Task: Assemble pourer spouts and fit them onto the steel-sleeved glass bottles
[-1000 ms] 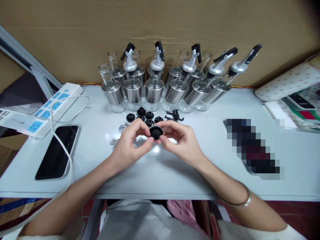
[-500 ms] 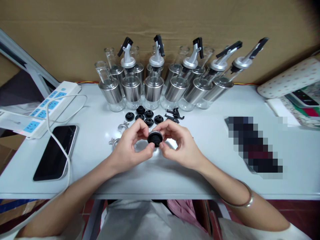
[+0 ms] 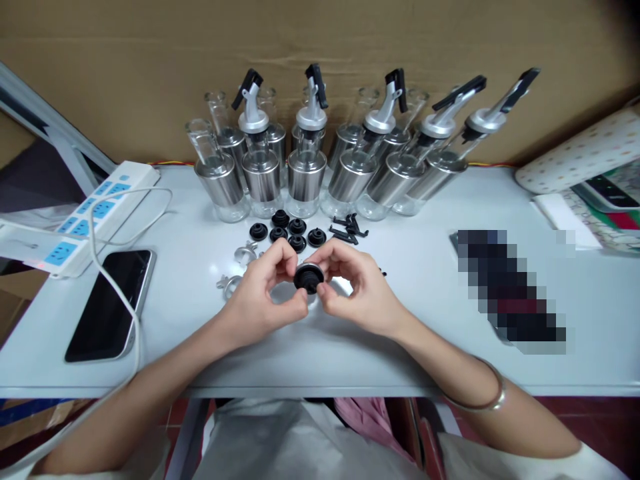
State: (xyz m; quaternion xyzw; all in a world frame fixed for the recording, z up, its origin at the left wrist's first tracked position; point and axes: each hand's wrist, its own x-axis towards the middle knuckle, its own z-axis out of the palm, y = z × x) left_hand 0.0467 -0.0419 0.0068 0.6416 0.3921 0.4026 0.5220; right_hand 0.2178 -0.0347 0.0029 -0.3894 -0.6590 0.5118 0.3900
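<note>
Smooth pale table (image 3: pixel 345 363); clear glass bottles (image 3: pixel 304 209) in cylindrical brushed-metal sleeves (image 3: pixel 307 178); left hand (image 3: pixel 270 287) and right hand (image 3: pixel 357 287), fingertips pinching from both sides a round, ribbed black stopper (image 3: pixel 309 279), silvery-edged, over the table; just beyond, flanged black caps (image 3: pixel 317 237); thin, angular black levers (image 3: pixel 344 235)

Around our left hand (image 3: pixel 267 290) and right hand (image 3: pixel 360 290), we have open tabletop (image 3: pixel 430 287) at 3 o'clock, as far as the pixelated dark object (image 3: pixel 513 287), and more at 6 between our forearms. Toward 12 we are hemmed in by black stoppers (image 3: pixel 297 227), with levers (image 3: pixel 349 231) at 1 and tall bottles (image 3: pixel 307 177) ranged behind from 11 to 2. At 9 we meet metal pieces (image 3: pixel 231 287), then a phone (image 3: pixel 105 310) crossed by a white cable (image 3: pixel 137 337).
</note>
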